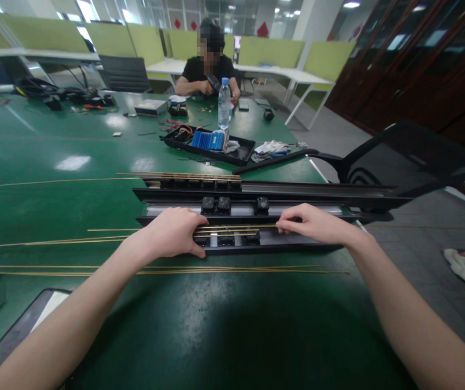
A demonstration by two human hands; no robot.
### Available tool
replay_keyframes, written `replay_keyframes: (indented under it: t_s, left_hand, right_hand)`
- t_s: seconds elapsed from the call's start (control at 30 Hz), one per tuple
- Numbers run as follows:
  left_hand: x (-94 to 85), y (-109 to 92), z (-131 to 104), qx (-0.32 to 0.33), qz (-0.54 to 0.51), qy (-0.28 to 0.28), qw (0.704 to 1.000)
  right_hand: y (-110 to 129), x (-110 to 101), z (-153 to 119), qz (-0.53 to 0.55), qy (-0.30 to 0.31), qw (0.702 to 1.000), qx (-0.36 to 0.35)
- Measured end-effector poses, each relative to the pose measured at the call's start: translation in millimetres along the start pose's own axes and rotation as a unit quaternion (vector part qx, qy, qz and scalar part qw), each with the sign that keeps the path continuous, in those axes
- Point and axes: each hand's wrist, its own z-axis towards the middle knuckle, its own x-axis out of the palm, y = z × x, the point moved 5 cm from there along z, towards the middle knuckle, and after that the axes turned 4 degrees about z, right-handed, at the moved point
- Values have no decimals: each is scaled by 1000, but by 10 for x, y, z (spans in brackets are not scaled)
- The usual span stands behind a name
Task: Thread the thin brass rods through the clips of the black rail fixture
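Long black channels lie side by side across the green table. My left hand [179,233] reaches over the nearest channel [232,250], its thumb and fingers curved around it and the thin brass rods [232,230] there. Further right, my right hand [303,222] pinches the end of one brass rod with thumb and forefinger. Black blocks sit under the rods in the near channel. Three black blocks [223,205] stand in the middle channel. More rods rest on a row of blocks in the far channel [317,188].
Loose brass rods [232,269] lie in front of the channels. Behind are a black tray [236,157] with blue parts, a water bottle [224,103] and cloth gloves [272,150]. A person [210,65] sits across the table. A black chair [411,157] stands at the right.
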Motion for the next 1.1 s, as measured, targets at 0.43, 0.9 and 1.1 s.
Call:
replay_keyframes:
  t_s: [0.43,0.9,1.1]
  left_hand:
    - [8,-4,17,-17,10,16,1000]
    - [11,1,11,-22,10,23,999]
    - [9,-6,8,-21,11,21,999]
  right_hand:
    - [-7,-81,-69,-4,-34,999,-12]
    - [-10,-122,-98,-14,-47,999,-12]
    - [3,-163,-121,-33,-53,998,-18]
